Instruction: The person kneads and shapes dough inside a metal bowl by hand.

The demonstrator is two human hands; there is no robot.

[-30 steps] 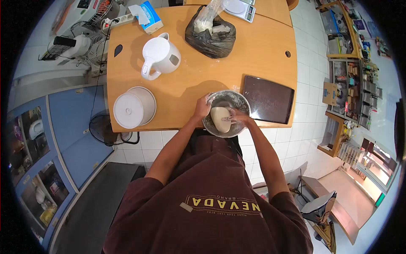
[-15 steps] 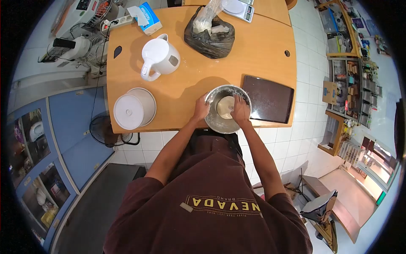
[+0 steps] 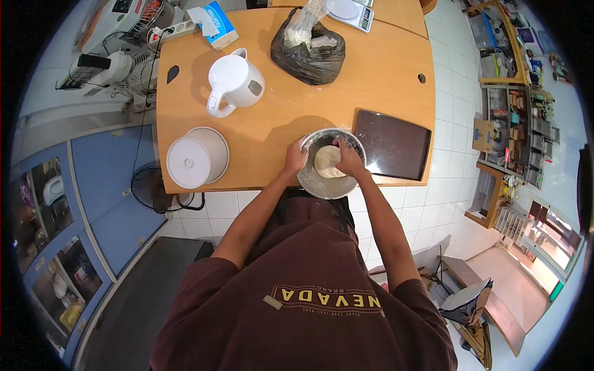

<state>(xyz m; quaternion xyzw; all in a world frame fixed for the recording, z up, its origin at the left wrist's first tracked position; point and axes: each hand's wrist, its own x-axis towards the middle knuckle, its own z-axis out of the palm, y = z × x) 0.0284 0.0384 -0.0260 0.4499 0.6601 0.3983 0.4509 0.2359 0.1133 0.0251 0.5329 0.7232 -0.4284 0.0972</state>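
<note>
A round metal bowl (image 3: 327,187) stands at the table's near edge, flour dusted on its inner wall. In it lies a pale lump of dough (image 3: 325,164). My left hand (image 3: 295,159) grips the bowl's left rim, its fingertips bent over the edge. From the right side, my right hand (image 3: 351,162) reaches inside the bowl, its fingers curled against the right edge of the dough and partly hidden. A dark rectangular baking tray (image 3: 393,145) lies just right of the bowl.
At left stands a white lidded container (image 3: 189,162), with a white electric kettle (image 3: 232,80) behind it. Farther back are a black plastic bag (image 3: 309,62) holding a clear bag, a kitchen scale (image 3: 352,13) and a tissue box (image 3: 218,26).
The bowl has shifted slightly toward me. My right hand's fingers have moved up along the dough, and more of the dough shows, its surface turned.
</note>
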